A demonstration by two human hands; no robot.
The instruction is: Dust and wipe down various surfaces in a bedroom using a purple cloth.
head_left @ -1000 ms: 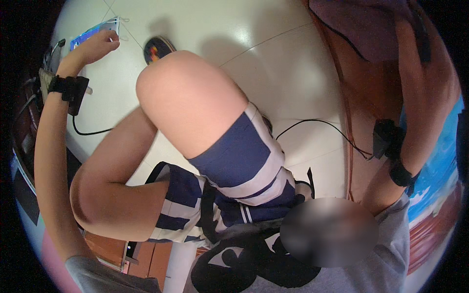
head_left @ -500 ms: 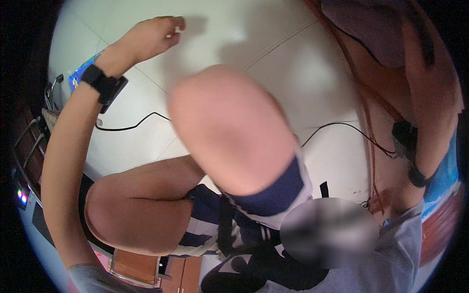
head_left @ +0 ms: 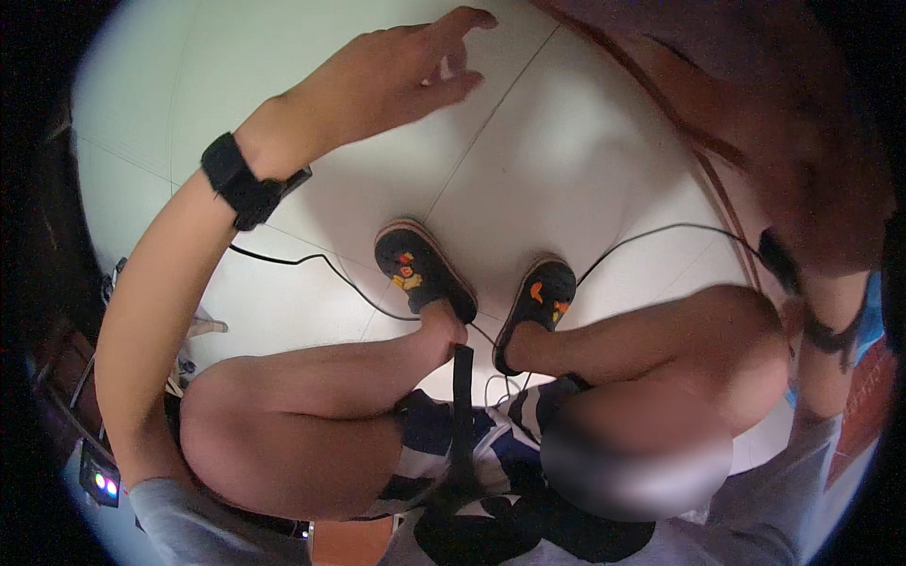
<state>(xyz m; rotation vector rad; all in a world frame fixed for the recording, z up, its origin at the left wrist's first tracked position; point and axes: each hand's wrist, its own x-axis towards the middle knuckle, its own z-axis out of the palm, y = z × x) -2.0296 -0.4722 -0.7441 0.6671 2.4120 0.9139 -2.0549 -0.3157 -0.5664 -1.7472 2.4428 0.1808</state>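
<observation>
My left hand reaches out above the pale tiled floor, with its thumb and forefinger apart and nothing between them. A black band holds a small dark device on that wrist. On the right side my right forearm rises with a black band at the wrist. The hand beyond it merges with dark brown shapes, so its fingers cannot be made out. My knees are bent and spread, with both feet in dark clogs bearing colourful charms.
A black cable runs across the floor around the feet. Reddish-brown wooden furniture edges the right side. Small lit lights glow on a device at the lower left. A blurred oval covers part of the lower right.
My left hand has moved right and closer. The raised knee has swung to the right, uncovering both clogs and the cable between them.
</observation>
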